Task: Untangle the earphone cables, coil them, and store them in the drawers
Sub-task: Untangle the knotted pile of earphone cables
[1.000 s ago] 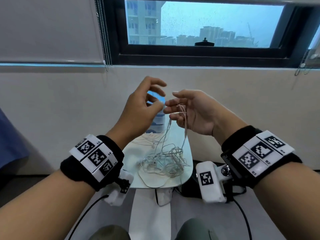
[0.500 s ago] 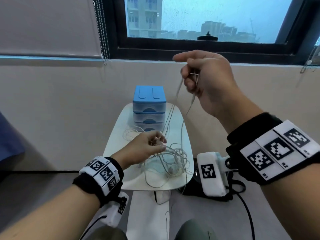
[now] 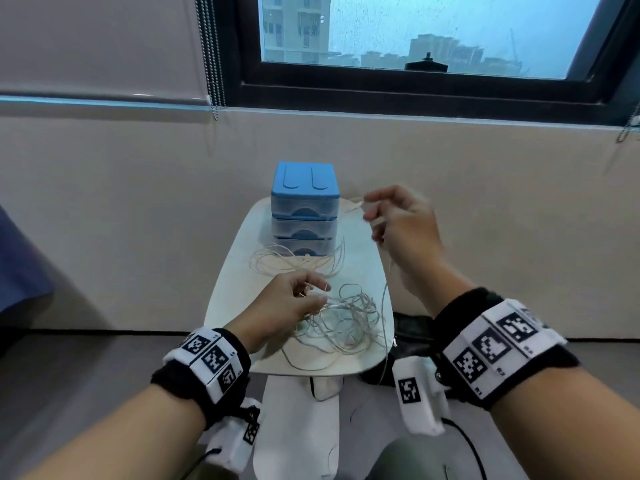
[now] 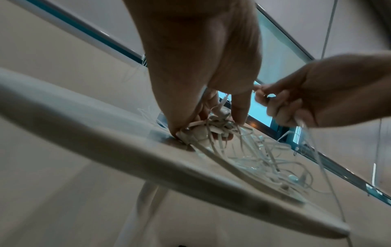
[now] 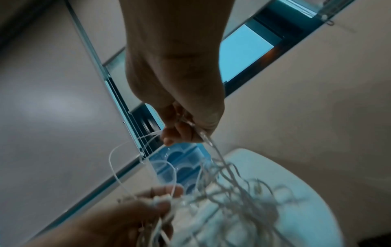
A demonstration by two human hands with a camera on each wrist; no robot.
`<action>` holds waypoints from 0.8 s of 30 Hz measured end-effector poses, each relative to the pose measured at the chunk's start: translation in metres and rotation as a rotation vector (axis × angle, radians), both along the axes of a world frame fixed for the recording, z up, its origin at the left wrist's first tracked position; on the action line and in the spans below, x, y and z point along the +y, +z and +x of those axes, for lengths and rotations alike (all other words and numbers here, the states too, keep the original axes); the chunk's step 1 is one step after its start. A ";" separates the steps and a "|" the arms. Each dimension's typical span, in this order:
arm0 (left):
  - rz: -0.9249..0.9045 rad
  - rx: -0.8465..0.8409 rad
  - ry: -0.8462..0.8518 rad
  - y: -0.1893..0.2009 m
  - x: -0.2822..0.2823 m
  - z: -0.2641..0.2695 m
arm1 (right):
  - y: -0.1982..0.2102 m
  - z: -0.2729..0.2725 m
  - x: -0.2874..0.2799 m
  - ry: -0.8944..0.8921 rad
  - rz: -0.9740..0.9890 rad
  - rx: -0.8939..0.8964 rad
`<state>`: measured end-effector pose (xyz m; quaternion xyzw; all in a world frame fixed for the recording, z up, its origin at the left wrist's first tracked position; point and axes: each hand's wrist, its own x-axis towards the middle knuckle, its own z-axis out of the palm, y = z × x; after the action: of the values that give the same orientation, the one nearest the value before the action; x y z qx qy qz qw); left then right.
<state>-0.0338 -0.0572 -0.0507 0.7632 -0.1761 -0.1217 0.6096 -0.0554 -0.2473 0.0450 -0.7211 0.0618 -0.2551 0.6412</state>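
Pinching down into the knot, the left hand (image 3: 291, 299) holds a bunch of white earphone cables (image 3: 346, 317) against the table, thumb and fingers (image 4: 239, 107) curled round the strands; the left wrist view shows an earbud caught in that bunch. Just beyond and higher, the right hand (image 3: 401, 226) is raised above the table with its fingers curled round a few strands, which run down from it to the tangle and over the table's right edge. Both wrists wear black bands with square printed markers. The small white table (image 3: 239, 258) has rounded corners and a white base standing on a grey floor. Loose loops of thin, pale cable sprawl over its near half, and a second, looser loop lies nearer the far end. Behind that loop stands a blue drawer unit (image 3: 304, 209) with three translucent drawers, all pushed in. Farther back are a beige wall, a dark-framed window (image 3: 415, 46) onto hazy towers, and a bead chain (image 3: 211, 57) hanging beside a blind.
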 end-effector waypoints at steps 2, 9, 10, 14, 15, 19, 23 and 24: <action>-0.018 0.047 0.025 -0.003 -0.001 0.000 | -0.023 0.000 0.003 0.103 -0.037 0.176; -0.073 0.122 0.031 -0.012 -0.005 -0.001 | -0.071 -0.005 0.024 0.305 0.001 0.404; -0.063 0.114 0.030 -0.013 -0.005 -0.001 | -0.072 -0.005 0.024 0.313 0.022 0.411; -0.013 0.094 0.001 -0.018 -0.003 0.002 | -0.083 -0.002 0.022 0.313 0.022 0.434; -0.001 0.083 -0.006 -0.018 -0.002 0.002 | -0.087 0.000 0.021 0.300 0.005 0.441; -0.016 0.104 0.006 -0.016 0.001 0.003 | -0.107 0.007 0.016 0.247 0.009 0.495; -0.159 0.253 0.069 -0.018 0.005 0.010 | -0.115 0.008 0.010 0.230 0.006 0.540; -0.160 0.262 0.083 -0.019 0.005 0.011 | -0.115 0.008 0.009 0.236 0.017 0.547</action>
<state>-0.0225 -0.0519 -0.0695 0.6965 -0.0727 -0.1806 0.6907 -0.0473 -0.2383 -0.0698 -0.7600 0.1500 0.0256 0.6319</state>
